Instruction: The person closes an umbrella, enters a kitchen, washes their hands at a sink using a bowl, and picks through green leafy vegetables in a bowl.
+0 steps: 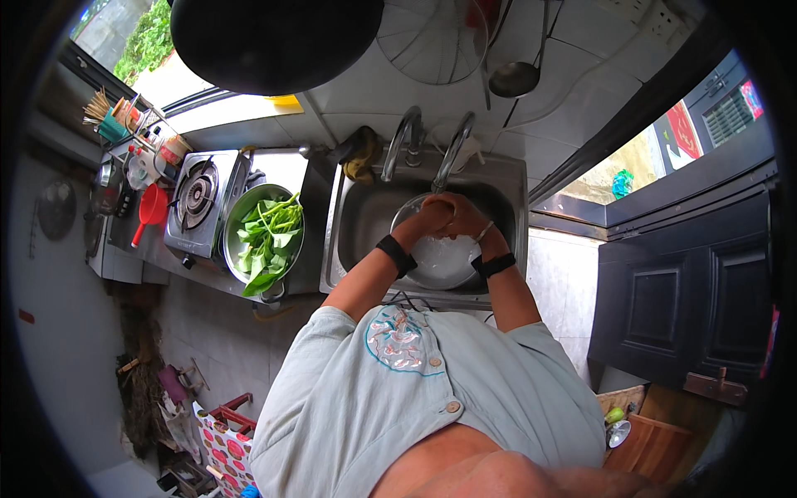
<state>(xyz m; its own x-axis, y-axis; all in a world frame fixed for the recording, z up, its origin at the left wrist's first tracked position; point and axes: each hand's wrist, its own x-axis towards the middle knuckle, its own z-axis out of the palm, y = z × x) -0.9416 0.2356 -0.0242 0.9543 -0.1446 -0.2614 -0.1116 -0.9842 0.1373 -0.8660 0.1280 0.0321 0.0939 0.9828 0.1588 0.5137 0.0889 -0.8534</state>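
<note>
My left hand (434,217) and my right hand (468,218) are pressed together beneath the right-hand metal faucet spout (457,146). Their fingers overlap, so I cannot tell whether anything is between them. Under both hands sits a round basin (441,266) with water in it, its surface rippled and splashing. The basin rests inside the stainless steel sink (367,215), toward its right side. A second curved spout (398,142) stands to the left. Each wrist has a black band, and a bracelet circles my right wrist.
Left of the sink, a metal pan (231,233) holds leafy green vegetables (269,236). Beyond it are a gas stove (198,193) and a red plastic dipper (151,208). A dark wok (277,43), wire strainer (433,40) and metal ladle (514,79) hang above. Dark and yellowish cloth (361,152) lies behind the sink.
</note>
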